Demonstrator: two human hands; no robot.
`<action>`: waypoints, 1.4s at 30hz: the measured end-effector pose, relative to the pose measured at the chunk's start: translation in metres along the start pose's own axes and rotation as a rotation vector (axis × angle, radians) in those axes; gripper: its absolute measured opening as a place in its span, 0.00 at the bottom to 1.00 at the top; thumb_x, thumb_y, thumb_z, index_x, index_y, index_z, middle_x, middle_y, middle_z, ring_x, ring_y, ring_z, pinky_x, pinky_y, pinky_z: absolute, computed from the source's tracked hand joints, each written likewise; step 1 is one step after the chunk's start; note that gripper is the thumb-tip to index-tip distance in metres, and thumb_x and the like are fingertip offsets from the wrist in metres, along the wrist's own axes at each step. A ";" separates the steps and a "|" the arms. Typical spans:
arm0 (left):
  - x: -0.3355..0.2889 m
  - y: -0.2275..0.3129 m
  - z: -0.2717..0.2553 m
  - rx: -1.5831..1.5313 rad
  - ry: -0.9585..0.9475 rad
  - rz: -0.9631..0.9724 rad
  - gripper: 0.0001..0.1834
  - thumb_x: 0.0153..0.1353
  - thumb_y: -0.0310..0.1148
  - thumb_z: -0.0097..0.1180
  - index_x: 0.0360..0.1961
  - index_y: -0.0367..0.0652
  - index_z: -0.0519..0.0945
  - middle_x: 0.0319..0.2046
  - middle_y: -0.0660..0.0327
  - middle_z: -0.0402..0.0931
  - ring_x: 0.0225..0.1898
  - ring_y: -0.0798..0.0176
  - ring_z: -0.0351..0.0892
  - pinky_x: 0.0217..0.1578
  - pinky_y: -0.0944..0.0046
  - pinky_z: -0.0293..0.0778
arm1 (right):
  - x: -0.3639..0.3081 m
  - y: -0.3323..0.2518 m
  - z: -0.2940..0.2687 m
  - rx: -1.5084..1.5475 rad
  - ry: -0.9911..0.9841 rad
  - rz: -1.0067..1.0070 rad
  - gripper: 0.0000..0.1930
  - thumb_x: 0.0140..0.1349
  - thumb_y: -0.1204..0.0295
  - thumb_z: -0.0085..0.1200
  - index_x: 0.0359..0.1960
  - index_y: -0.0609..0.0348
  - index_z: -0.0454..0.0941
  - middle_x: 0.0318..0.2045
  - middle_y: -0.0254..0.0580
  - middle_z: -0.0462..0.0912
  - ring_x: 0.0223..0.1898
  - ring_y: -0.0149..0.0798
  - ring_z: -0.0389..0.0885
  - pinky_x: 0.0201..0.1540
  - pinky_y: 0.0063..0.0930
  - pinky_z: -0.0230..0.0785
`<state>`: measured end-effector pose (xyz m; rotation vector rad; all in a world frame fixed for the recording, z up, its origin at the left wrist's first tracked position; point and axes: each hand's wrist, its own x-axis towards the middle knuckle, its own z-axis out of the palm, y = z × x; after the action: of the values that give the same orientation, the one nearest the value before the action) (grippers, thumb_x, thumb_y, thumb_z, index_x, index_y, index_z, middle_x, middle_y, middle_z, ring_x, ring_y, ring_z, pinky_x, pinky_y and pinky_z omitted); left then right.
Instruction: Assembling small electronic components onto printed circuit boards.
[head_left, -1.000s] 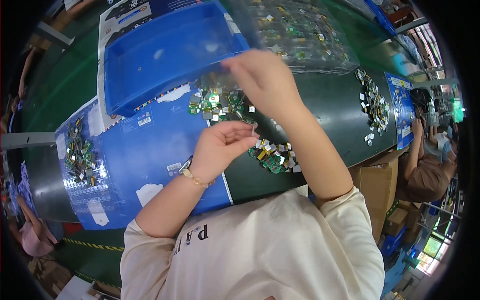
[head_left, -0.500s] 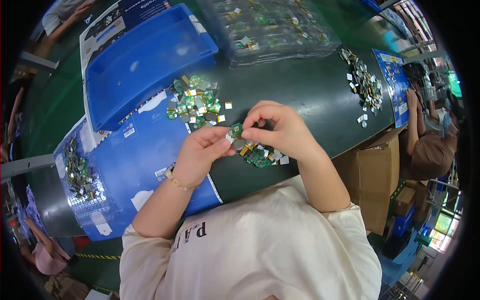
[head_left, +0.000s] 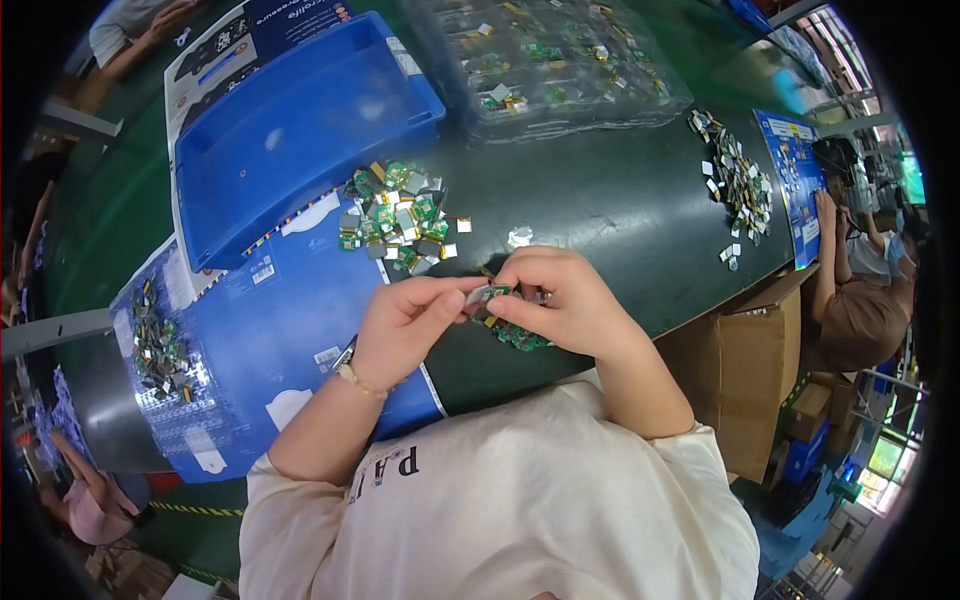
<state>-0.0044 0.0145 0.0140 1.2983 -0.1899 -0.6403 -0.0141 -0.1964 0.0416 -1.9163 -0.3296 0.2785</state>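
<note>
Between my two hands is a small green circuit board (head_left: 503,291) with a flat grey piece (head_left: 480,296) against its left side. My left hand (head_left: 412,322) pinches the grey piece's side between thumb and forefinger. On the other side, my right hand (head_left: 562,302) grips the board, fingers curled round it. Just beneath them lies a heap of green boards (head_left: 520,337), partly hidden by my right hand. A larger pile of boards with silver and white flat pieces (head_left: 400,215) sits beyond my left hand. One crumpled whitish scrap (head_left: 520,237) lies beyond my right hand.
A blue plastic bin (head_left: 300,140) stands at far left on printed blue sheets (head_left: 270,330). Stacked clear trays (head_left: 570,70) hold more boards. Another pile (head_left: 740,185) lies right, near a cardboard box (head_left: 740,380). Bubble wrap with boards (head_left: 165,345) is at left. Other people work around.
My right hand has come down nearer to me, its fingers now curled round the board. The board has turned, and the grey piece shows. The whitish scrap beyond my right hand is now visible.
</note>
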 end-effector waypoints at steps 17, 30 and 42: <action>-0.001 -0.010 -0.004 -0.141 -0.099 -0.028 0.10 0.58 0.20 0.57 0.41 0.36 0.77 0.37 0.63 0.78 0.39 0.73 0.77 0.42 0.73 0.73 | -0.003 0.009 0.000 0.135 -0.048 0.147 0.09 0.51 0.67 0.64 0.27 0.60 0.78 0.21 0.33 0.74 0.21 0.26 0.69 0.23 0.23 0.61; 0.002 -0.014 -0.004 -0.236 -0.065 -0.021 0.09 0.60 0.24 0.55 0.42 0.36 0.79 0.37 0.60 0.80 0.35 0.71 0.78 0.34 0.72 0.75 | 0.000 0.011 0.000 0.221 -0.036 0.099 0.10 0.48 0.75 0.67 0.23 0.61 0.75 0.25 0.30 0.72 0.25 0.22 0.68 0.26 0.16 0.59; 0.000 -0.020 -0.006 -0.457 -0.080 -0.047 0.11 0.66 0.31 0.48 0.46 0.39 0.76 0.37 0.54 0.80 0.38 0.58 0.82 0.36 0.67 0.80 | 0.003 0.015 0.023 0.341 0.214 0.031 0.13 0.49 0.72 0.67 0.19 0.58 0.72 0.22 0.27 0.69 0.22 0.18 0.64 0.23 0.15 0.56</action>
<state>-0.0085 0.0175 -0.0067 0.8404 -0.0710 -0.7271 -0.0180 -0.1803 0.0191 -1.5978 -0.1008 0.1369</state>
